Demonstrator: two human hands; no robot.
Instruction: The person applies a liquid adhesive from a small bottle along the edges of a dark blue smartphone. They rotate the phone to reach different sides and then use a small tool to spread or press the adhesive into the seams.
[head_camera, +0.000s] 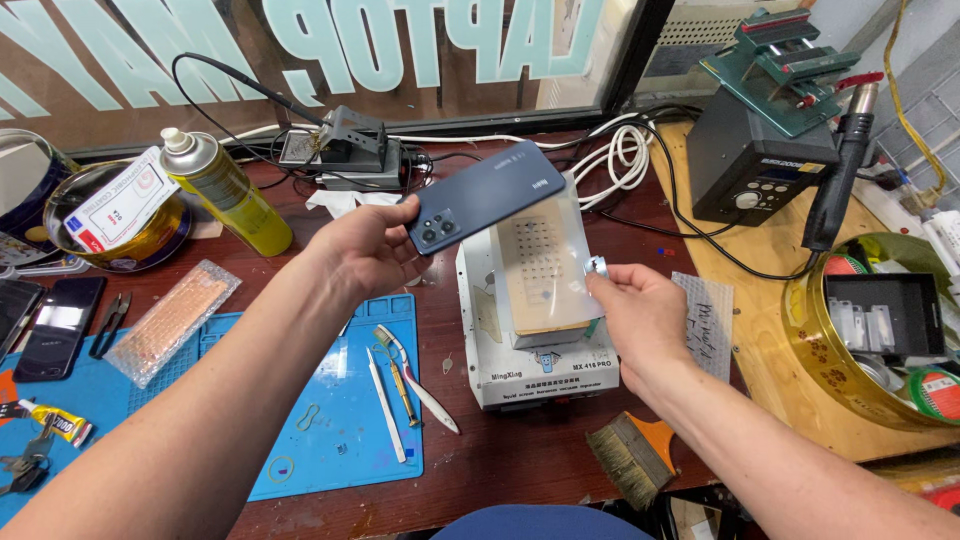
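Observation:
My left hand (362, 248) holds a dark blue smartphone (486, 195) by its camera end, back side up, tilted over the bench. My right hand (640, 312) pinches a small thin metal piece (597, 266) between thumb and forefinger. Both hands hover above a white screen-separator machine (540, 365), whose top plate carries a tan pad under a clear film (540, 262). The phone's far end reaches over the machine's back edge.
A blue work mat (330, 420) with tweezers and spudgers lies at the left, next to a yellow spray can (225, 190), two dark phones (50, 320) and a bubble-wrapped part (172, 322). A brush (632, 455), a hot-air station (750, 170) and a round tin of parts (880, 330) stand at the right.

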